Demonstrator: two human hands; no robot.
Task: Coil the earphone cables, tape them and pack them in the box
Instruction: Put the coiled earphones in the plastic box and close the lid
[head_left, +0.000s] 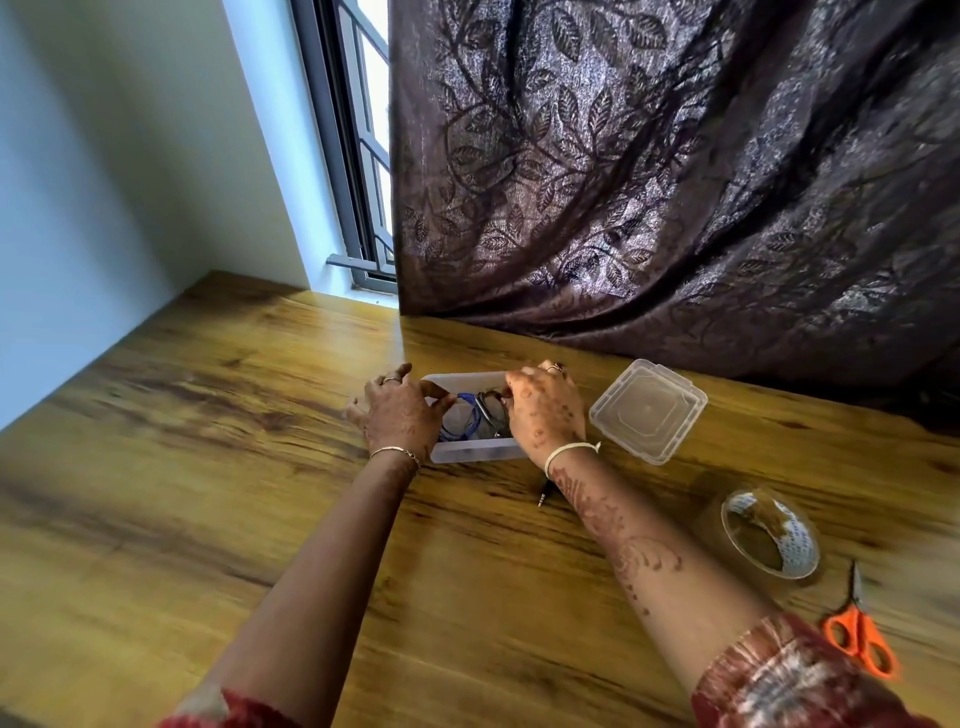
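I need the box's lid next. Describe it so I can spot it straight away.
Start at the dark leaf-patterned curtain along the far edge of the wooden table. Just below its hem, right of the right hand, lies the lid: clear, flat, square plastic, empty, unlike the cable-filled box and the round tape roll.

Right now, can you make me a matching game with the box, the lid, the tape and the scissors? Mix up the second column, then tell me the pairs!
Things:
1. box
2. lid
3. tape roll
4. scissors

Clues:
A. has orange handles
B. has blue and black earphone cables inside
C. a clear ring, lying between the lid and the scissors
D. square and clear, lying off the box, to its right

Pairs: 1-B, 2-D, 3-C, 4-A.
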